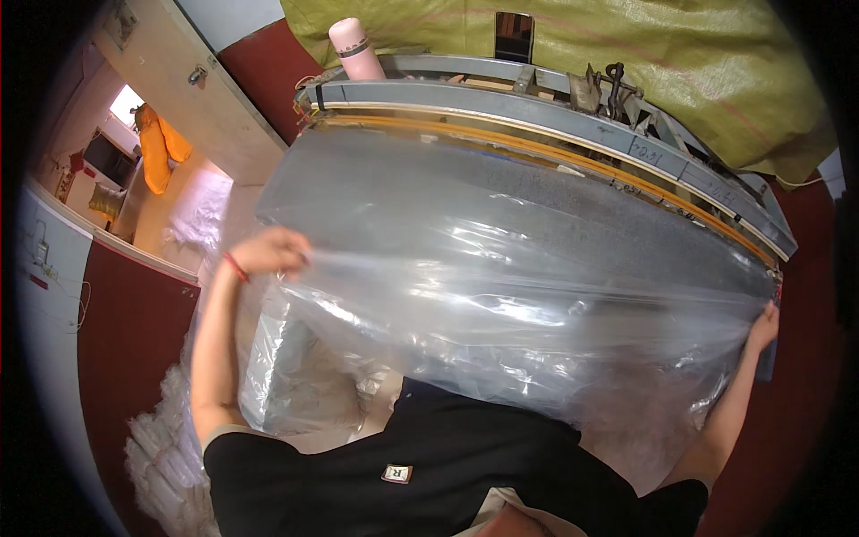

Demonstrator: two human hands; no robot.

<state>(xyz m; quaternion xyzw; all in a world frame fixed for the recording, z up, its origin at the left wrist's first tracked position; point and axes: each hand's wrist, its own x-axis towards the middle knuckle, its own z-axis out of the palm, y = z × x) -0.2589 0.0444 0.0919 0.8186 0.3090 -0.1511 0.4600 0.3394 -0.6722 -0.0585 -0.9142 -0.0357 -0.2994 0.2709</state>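
Observation:
A wide sheet of clear plastic film (501, 304) is stretched across in front of me, shiny and creased. My left hand (273, 251), a red string round its wrist, pinches the film's left part. At the far right, my right hand (763, 328) grips the other end of it. Between the two hands the film is pulled into long folds, and its lower part hangs toward my body. Under and beyond it lies a grey work surface (358, 170) of a long machine.
Along the machine's back runs a grey metal beam (555, 125) with an orange strip (501, 134). Behind it stand a pink bottle (356, 52) and a phone-like dark panel (514, 36) against a yellow-green sheet (680, 72). Bundled plastic (170, 447) lies at lower left, near an open door (170, 72).

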